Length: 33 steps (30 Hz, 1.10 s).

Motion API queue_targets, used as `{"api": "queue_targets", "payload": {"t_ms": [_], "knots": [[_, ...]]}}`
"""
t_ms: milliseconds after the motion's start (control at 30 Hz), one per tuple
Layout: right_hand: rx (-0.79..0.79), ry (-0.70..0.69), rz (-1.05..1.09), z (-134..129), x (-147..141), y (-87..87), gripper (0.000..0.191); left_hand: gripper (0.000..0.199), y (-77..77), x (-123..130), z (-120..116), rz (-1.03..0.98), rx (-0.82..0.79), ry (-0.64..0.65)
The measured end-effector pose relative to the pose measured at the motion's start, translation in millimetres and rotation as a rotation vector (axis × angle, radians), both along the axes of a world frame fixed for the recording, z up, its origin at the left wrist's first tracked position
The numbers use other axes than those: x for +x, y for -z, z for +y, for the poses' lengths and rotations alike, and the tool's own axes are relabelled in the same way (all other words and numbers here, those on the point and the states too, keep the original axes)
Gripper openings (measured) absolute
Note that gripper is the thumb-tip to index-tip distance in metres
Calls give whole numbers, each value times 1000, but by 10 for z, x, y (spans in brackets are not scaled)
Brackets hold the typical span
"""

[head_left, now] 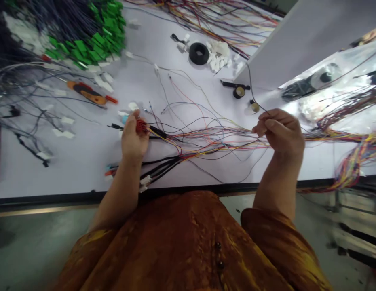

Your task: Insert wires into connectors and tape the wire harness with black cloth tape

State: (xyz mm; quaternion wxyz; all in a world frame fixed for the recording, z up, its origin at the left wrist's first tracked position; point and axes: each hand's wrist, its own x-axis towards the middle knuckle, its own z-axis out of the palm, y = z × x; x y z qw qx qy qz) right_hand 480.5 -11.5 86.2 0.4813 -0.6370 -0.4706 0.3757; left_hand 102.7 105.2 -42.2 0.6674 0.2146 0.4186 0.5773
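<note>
My left hand (132, 135) is closed around a red connector (141, 126) with several wires running out of it to the right. In my right hand (280, 129) a thin dark wire (254, 91) is pinched between thumb and fingers; one length of it rises toward the white upright panel. Between the hands a loose wire bundle (203, 135) of red, yellow, black and blue strands stretches across the table. Black-sleeved branches (163, 165) with white connectors lie below it, near the table's front edge. The wire ends inside my right hand are hidden by the fingers.
A large pile of green connectors (100, 40) lies at the upper left, above an orange-handled screwdriver (86, 92). Black tape (199, 53) sits beside small white connectors (218, 56). A white panel (291, 40) stands at the upper right, with plastic bags (321, 93) beyond it.
</note>
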Motion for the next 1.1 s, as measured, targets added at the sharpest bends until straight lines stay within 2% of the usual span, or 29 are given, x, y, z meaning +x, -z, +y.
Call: {"api": "queue_targets", "payload": {"t_ms": [100,167,233,333,433,500,567,633,800,933,1000,1100], "knots": [[-73,-247,-34,402,-395,-225,23,19,-82,14,-43,82,76,26],[-111,-354,-117,612,-748,-233,22,27,-145,19,-90,135,129,121],[-120,-457,-266,708,-1105,-138,19,35,-198,28,-140,154,190,280],[-140,-637,-539,632,-1502,97,22,51,-244,48,-195,135,245,491],[-222,-784,-674,447,-1629,280,28,47,-260,46,-214,88,227,497],[-273,-789,-597,351,-1593,335,28,42,-269,21,-216,71,198,469],[-311,-689,-470,293,-1522,354,27,34,-281,-11,-217,61,167,490],[-341,-605,-427,261,-1465,366,28,38,-292,-34,-217,44,154,548],[-370,-685,-576,190,-1465,416,31,48,-267,-40,-209,45,164,593],[-330,-541,-568,112,-1479,417,44,63,-239,-58,-210,170,40,746],[-306,-504,-601,62,-1479,396,45,66,-248,-65,-209,231,29,813],[-363,-656,-770,-1,-1486,330,42,61,-273,-56,-199,228,91,703]]}}
